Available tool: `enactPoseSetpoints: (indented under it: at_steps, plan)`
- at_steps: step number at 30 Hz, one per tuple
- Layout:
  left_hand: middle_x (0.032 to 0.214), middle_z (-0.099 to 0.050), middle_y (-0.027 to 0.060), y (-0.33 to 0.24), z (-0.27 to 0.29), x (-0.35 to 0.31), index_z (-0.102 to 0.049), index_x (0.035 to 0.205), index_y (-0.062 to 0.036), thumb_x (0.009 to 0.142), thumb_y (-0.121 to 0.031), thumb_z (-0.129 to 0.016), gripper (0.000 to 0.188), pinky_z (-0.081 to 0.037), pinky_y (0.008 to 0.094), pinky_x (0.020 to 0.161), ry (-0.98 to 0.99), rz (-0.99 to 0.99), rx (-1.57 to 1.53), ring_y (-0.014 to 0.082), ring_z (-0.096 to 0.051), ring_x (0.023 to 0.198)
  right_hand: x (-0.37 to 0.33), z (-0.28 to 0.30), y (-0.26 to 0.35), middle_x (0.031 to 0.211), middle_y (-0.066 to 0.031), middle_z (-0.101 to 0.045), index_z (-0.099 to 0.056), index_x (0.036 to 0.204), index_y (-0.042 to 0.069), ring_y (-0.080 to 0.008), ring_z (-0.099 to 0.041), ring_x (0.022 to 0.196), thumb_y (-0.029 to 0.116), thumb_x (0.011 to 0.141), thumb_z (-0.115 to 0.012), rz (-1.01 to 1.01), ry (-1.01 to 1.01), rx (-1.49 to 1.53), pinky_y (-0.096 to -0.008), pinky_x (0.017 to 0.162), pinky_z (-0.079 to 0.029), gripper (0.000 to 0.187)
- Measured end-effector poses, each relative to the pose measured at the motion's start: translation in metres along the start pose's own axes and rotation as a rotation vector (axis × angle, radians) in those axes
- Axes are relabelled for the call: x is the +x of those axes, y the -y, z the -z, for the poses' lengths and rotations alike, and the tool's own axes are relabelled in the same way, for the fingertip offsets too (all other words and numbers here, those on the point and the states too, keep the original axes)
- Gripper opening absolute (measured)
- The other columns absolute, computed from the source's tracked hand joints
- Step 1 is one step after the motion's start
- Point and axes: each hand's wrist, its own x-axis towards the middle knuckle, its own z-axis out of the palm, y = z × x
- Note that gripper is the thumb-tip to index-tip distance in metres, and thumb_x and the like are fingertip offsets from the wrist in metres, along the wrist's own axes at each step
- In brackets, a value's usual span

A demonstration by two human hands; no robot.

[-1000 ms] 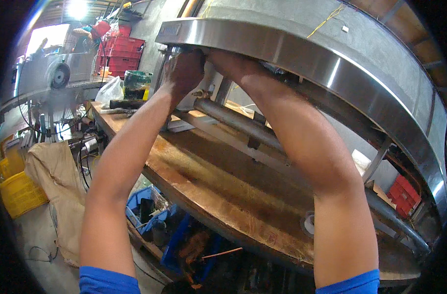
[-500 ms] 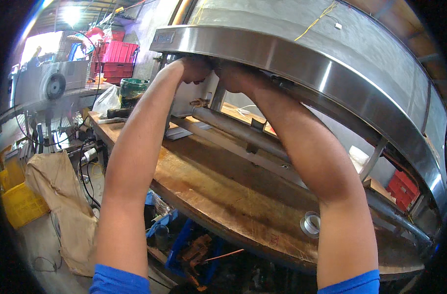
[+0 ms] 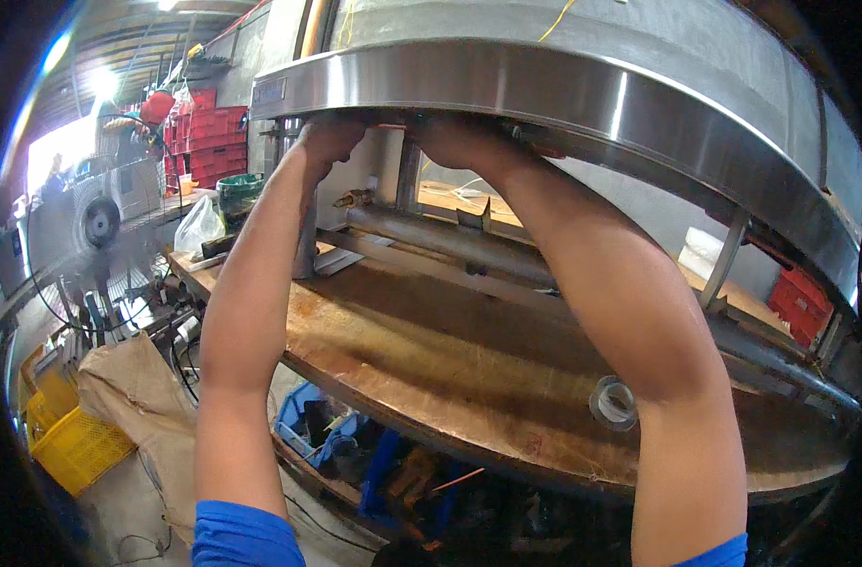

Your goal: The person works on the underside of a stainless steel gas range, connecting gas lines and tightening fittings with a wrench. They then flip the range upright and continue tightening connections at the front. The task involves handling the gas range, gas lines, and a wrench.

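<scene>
Both my arms reach up under the front edge of a long brushed-steel frame (image 3: 507,83) standing on a worn wooden bench (image 3: 431,345). My left hand (image 3: 331,142) is curled just beneath the frame's left end, fingers bent; whatever they grip is hidden by the hand and the steel edge. To its right, my right hand (image 3: 457,144) goes up under the same edge, and its fingers are out of sight. A gap separates the two hands. Below them runs a grey metal pipe (image 3: 450,244) with a brass fitting (image 3: 353,198) at its left end.
A roll of clear tape (image 3: 613,404) lies on the bench by my right forearm. Blue bins (image 3: 313,425) sit below the bench. At left are a yellow crate (image 3: 81,449), brown cardboard (image 3: 133,387), a green pot (image 3: 240,194) and red crates (image 3: 214,137).
My hands, close together under the edge before, are now farther apart, the left one further left. The whole view has shifted, with the frame appearing more level.
</scene>
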Motion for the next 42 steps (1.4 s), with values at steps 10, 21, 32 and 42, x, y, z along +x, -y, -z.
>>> enactPoseSetpoints:
  at_steps: [10, 21, 32, 42]
  plan:
    - [0.065, -0.045, -0.0006, -0.015, -0.008, -0.012, -0.061, 0.094, -0.0088, 0.087, -0.019, -0.058, 0.013, -0.030, 0.0261, 0.039, -0.060, 0.229, -0.605, 0.0091, -0.037, 0.047, -0.003, -0.008, -0.001, 0.113, -0.0205, -0.062, -0.063, 0.113, 0.005, -0.0347, -0.061, 0.103, 0.020, 0.094, -0.043, -0.110, -0.147, 0.028, -0.0432, 0.092, -0.045, 0.032]
    - [0.064, -0.044, 0.0001, -0.035, -0.008, -0.028, -0.059, 0.098, -0.0092, 0.088, -0.012, -0.053, 0.012, -0.027, 0.0246, 0.038, -0.092, 0.250, -0.723, 0.0093, -0.035, 0.045, -0.010, -0.003, 0.003, 0.114, -0.0175, -0.062, -0.061, 0.116, 0.009, -0.0343, -0.059, 0.106, 0.032, 0.098, -0.040, -0.176, -0.143, 0.086, -0.0441, 0.094, -0.044, 0.036]
    - [0.062, -0.044, -0.0012, -0.012, -0.016, -0.017, -0.058, 0.094, -0.0103, 0.088, -0.015, -0.055, 0.008, -0.026, 0.0259, 0.039, -0.096, 0.182, -0.862, 0.0100, -0.035, 0.044, -0.044, 0.039, -0.032, 0.124, -0.0175, -0.058, -0.057, 0.124, 0.012, -0.0338, -0.055, 0.114, 0.036, 0.096, -0.045, -0.161, 0.083, 0.153, -0.0443, 0.099, -0.041, 0.039]
    - [0.064, -0.044, -0.0017, -0.014, -0.014, -0.020, -0.057, 0.089, -0.0115, 0.088, -0.018, -0.061, 0.008, -0.030, 0.0252, 0.044, -0.075, 0.161, -0.898, 0.0095, -0.039, 0.050, -0.059, 0.052, -0.018, 0.126, -0.0164, -0.057, -0.055, 0.127, 0.013, -0.0339, -0.053, 0.117, 0.065, 0.088, -0.044, -0.199, -0.013, 0.057, -0.0452, 0.099, -0.040, 0.066]
